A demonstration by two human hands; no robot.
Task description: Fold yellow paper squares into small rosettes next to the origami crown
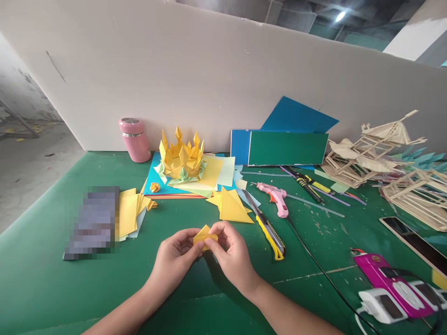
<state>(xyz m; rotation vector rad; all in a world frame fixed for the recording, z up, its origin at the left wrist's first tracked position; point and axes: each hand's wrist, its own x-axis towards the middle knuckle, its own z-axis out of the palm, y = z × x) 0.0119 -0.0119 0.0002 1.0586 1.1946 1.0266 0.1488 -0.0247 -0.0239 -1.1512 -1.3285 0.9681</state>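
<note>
Between my two hands is a small piece of folded yellow paper (205, 233), held above the green table. My left hand (179, 249) pinches its left side with thumb and forefinger. On the right side, my right hand (230, 249) grips it the same way, thumb pressed on the front. Just beyond lie yellow paper triangles (232, 207). Farther back stands a crown-shaped yellow origami piece (182, 160) with pale green folded parts round its base. A small folded yellow paper piece (155, 187) rests in front of it.
A yellow utility knife (268, 232) and a pink glue gun (275, 197) with a black cord lie to the right. Farther right are a magenta power strip (391, 281), a phone (415, 242) and wooden stick models (366, 149). A pink bottle (135, 142) stands at the back left.
</note>
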